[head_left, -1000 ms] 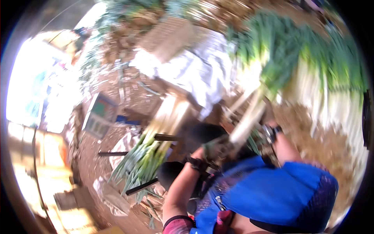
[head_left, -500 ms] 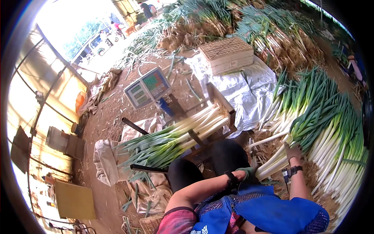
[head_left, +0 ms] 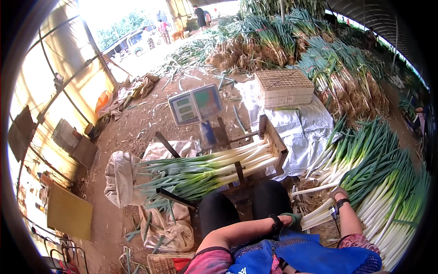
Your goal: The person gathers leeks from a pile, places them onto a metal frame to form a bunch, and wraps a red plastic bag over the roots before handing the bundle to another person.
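My left hand (head_left: pixel 292 221), in a green glove, is closed around the white root ends of a few long green onions (head_left: pixel 318 215). Further up the same stalks, where white turns to green, my gloved right hand (head_left: pixel 338 194) grips them with bent fingers. Their leaves run off to the right over a large spread pile of green onions (head_left: pixel 388 182). In front of my knees, a bundle of green onions (head_left: pixel 214 165) lies across a metal-framed rack (head_left: pixel 275 141), roots against its right end board and leaves hanging to the left. My fingertips are partly hidden.
A scale display (head_left: pixel 195 104) rises behind the rack. Beyond it, a white plastic crate (head_left: pixel 285 89) rests on a white sheet (head_left: pixel 296 128). Heaped onion bundles (head_left: pixel 337 73) stand at the back right. Beige sacking (head_left: pixel 121 178) lies left. Several people are far off.
My view has tilted up and turned, so the scene sits lower and more of the back shows. Both hands stay on the green onions, with little visible movement of their own.
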The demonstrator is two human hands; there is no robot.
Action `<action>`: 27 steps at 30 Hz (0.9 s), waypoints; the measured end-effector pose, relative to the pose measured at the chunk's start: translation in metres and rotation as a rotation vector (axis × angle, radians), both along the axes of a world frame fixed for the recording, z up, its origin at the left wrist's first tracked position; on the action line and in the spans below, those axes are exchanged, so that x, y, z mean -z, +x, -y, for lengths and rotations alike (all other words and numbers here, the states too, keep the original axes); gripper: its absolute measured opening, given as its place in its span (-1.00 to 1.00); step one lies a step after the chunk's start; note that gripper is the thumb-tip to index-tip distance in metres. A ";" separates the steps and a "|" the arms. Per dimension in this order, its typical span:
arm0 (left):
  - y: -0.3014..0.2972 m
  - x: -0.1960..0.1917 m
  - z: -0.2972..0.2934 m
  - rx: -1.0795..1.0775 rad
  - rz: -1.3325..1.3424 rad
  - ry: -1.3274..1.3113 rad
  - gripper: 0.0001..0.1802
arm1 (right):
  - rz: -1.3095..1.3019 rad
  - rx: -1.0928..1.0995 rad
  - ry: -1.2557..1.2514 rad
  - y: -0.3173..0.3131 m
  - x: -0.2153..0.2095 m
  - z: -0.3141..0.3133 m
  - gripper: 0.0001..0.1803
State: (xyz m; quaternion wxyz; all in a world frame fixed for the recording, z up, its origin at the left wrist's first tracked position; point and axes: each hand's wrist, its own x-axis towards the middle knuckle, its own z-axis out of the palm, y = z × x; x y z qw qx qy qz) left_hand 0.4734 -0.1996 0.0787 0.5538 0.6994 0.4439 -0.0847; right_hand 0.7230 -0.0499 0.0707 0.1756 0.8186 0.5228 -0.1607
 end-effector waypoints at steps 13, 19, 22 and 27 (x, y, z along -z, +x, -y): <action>0.003 -0.004 -0.003 0.041 0.055 -0.045 -0.35 | 0.199 -0.169 -0.061 0.016 0.022 -0.025 -0.69; 0.004 -0.003 -0.006 0.057 0.056 -0.053 -0.34 | 0.249 -0.115 0.083 0.017 0.035 -0.030 -0.74; 0.002 -0.004 -0.006 0.058 0.054 -0.053 -0.34 | 0.288 -0.172 0.064 0.018 0.043 -0.033 -0.75; 0.002 -0.005 -0.007 0.060 0.057 -0.050 -0.34 | 0.332 -0.285 0.048 0.020 0.054 -0.038 -0.77</action>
